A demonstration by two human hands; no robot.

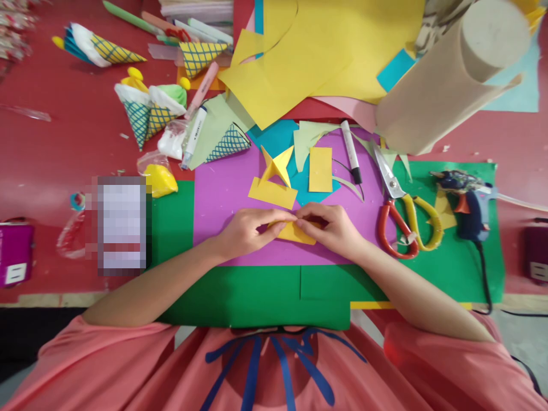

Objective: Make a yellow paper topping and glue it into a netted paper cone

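Both hands meet over the purple paper sheet [222, 197], pinching one small piece of yellow paper [295, 233] between them. My left hand [250, 229] grips its left end with thumb and forefinger. Closed on its right part is my right hand [331, 227]; the fingers hide some of the piece, and I cannot make out its folds. Just beyond lie a flat yellow paper rectangle [273, 193] and a folded yellow star shape [278, 165]. Another yellow rectangle [321, 169] rests to the right on blue paper [295, 188].
Scissors [396, 208] and a glue gun [468, 202] lie at right. A beige roll [445, 85] leans at the back right. Several patterned paper cones [148, 111] sit back left, near a marker [194, 137]. Large yellow sheets [299, 51] cover the back. A blurred-out phone-like object [123, 225] lies left.
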